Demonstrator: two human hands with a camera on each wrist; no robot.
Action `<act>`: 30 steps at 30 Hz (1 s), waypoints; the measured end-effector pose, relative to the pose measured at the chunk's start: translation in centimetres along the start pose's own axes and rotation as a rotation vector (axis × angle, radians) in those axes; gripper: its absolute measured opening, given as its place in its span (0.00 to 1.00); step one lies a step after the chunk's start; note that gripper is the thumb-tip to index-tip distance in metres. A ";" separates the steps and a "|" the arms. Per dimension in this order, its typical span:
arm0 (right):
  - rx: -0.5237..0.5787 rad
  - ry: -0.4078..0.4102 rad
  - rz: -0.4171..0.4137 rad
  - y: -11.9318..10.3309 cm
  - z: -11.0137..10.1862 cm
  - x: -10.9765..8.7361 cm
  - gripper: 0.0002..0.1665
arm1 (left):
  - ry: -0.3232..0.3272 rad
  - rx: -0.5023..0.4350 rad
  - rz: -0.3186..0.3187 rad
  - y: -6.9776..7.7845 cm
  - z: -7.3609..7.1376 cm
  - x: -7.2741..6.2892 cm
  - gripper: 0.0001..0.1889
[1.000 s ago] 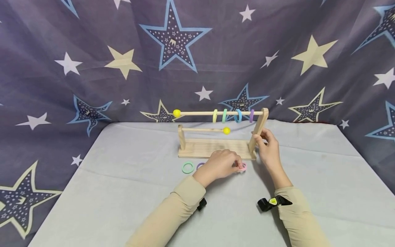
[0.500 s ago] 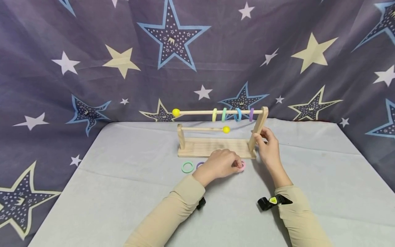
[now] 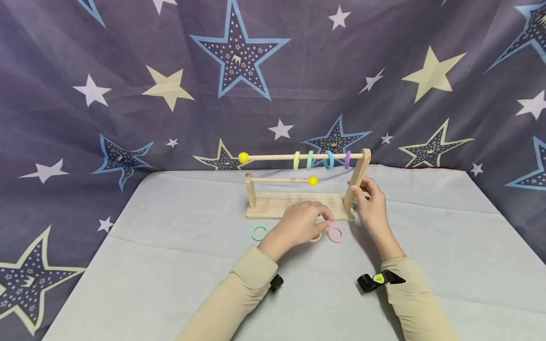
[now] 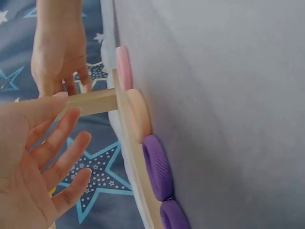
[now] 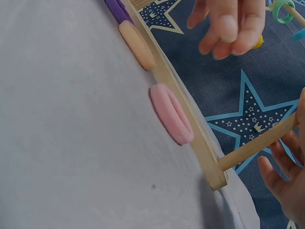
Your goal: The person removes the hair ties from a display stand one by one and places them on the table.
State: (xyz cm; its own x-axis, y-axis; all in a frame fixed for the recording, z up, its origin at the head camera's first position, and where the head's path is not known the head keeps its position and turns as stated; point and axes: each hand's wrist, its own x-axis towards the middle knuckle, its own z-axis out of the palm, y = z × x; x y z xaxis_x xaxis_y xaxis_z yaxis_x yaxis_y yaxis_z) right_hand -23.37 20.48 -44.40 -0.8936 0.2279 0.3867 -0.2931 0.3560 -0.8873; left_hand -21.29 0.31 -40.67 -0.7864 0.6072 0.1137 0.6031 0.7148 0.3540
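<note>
My left hand (image 3: 304, 221) hovers over a row of hair ties with its fingers loosely bent and nothing between them. Just right of its fingertips a pink hair tie (image 3: 335, 234) lies on the table. A peach hair tie (image 4: 138, 114) and purple hair ties (image 4: 157, 167) lie beside it, partly hidden in the head view by the hand. At the far left of the row is a green hair tie (image 3: 259, 232). My right hand (image 3: 372, 203) holds the right post of the wooden rack (image 3: 273, 202), thumb in front and fingers behind.
On the rack's upper bar hang yellow (image 3: 296, 161), green (image 3: 309, 160), blue (image 3: 328, 160) and purple (image 3: 347, 159) hair ties. Yellow balls cap the upper bar's left end and the lower bar's right end. A star-patterned cloth (image 3: 239, 118) rises behind the table.
My left hand has let go of the pink hair tie and drawn slightly left and up. The pink hair tie now shows whole on the table. The right hand keeps its hold on the post.
</note>
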 end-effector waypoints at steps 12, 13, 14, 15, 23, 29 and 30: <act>-0.006 0.000 0.003 -0.1 0.0 0.0 0.20 | 0.180 -0.152 -0.084 0.0 -1.2 -1.2 0.07; -0.006 0.000 0.004 -0.1 0.0 0.0 0.20 | 0.203 -0.156 -0.087 -0.1 -1.1 -1.2 0.07; -0.010 0.000 0.004 0.0 0.0 0.0 0.20 | 0.226 -0.158 -0.092 -0.1 -1.1 -1.3 0.08; -0.011 0.000 0.004 0.0 0.0 0.0 0.20 | 0.250 -0.163 -0.096 -0.1 -1.1 -1.4 0.08; -0.007 -0.001 0.007 0.0 -0.1 -0.1 0.20 | 0.457 -0.261 -0.116 -0.6 -1.0 -1.8 0.07; -0.006 0.004 0.007 0.1 -0.1 0.0 0.19 | 0.630 -0.318 -0.108 -1.3 -1.3 -1.9 0.06; -0.008 0.003 0.004 0.1 0.0 0.0 0.19 | 0.654 -0.331 -0.107 -1.4 -1.4 -2.0 0.06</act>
State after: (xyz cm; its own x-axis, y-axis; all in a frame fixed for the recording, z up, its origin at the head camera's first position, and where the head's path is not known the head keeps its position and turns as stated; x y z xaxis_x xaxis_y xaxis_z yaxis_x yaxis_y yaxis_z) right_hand -23.39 20.53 -44.50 -0.8936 0.2321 0.3842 -0.2870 0.3627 -0.8866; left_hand -20.79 -2.39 -40.10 -0.8197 0.1354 0.5565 0.5283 0.5538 0.6435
